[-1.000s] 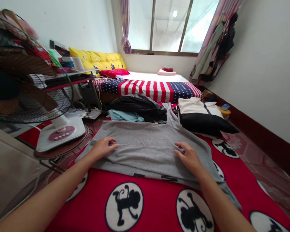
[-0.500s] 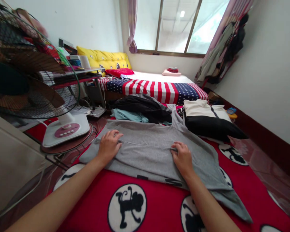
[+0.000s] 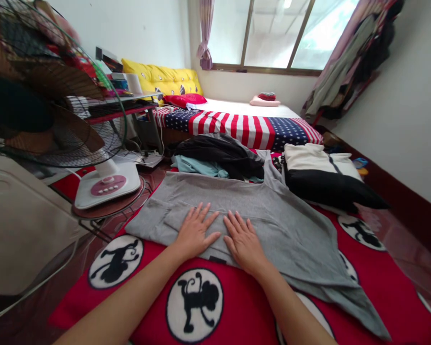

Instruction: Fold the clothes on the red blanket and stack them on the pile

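left hand: flat on gray shirt | right hand: flat there too, near left | grip: both loose | red blanket: under shirt

L hand is bare, folks, w/ slim fingers tapering to rounded tips, all four plus thumb in clear view. R hand is a match, bare too, tho nail detail's too small to call. L forearm & R forearm look slim & smooth, bare right down to the edge of view, thickening away from the wrists.
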The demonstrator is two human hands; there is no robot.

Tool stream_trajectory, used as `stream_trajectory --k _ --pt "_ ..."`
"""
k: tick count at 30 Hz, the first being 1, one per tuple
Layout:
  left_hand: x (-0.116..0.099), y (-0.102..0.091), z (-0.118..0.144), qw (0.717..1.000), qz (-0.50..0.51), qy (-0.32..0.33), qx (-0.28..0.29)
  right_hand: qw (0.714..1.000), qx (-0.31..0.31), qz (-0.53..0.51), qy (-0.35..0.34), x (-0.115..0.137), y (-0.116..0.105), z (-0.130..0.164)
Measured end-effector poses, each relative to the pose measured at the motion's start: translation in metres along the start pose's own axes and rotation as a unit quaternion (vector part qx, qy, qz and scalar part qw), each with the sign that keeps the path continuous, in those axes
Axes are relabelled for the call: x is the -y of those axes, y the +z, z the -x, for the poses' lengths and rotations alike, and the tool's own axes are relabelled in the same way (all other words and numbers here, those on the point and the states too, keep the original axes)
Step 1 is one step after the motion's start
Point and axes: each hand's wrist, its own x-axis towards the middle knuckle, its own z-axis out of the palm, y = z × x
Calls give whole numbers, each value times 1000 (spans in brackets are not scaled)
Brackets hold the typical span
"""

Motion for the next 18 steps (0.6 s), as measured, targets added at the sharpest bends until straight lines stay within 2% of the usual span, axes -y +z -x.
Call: stream_trajectory --k 4,8,11,13,15,18 --pt "11 -2 4 998 -38 -43 -17 999 14 -22 23 0 -8 5" --pt "19 4 4 998 -58 -33 -19 998 14 -43 51 -1 -14 14" --pt "23 7 4 997 -66 -24 -24 995 2 -92 46 -10 -24 31" --pt "24 9 4 997 -70 -18 -25 986 -46 -145 61 -24 -36 51" --pt "25 10 4 997 -74 -13 -27 969 -133 -181 104 -45 -52 78" --pt "26 13 5 996 -76 -11 -34 943 -237 -148 182 -82 -79 127"
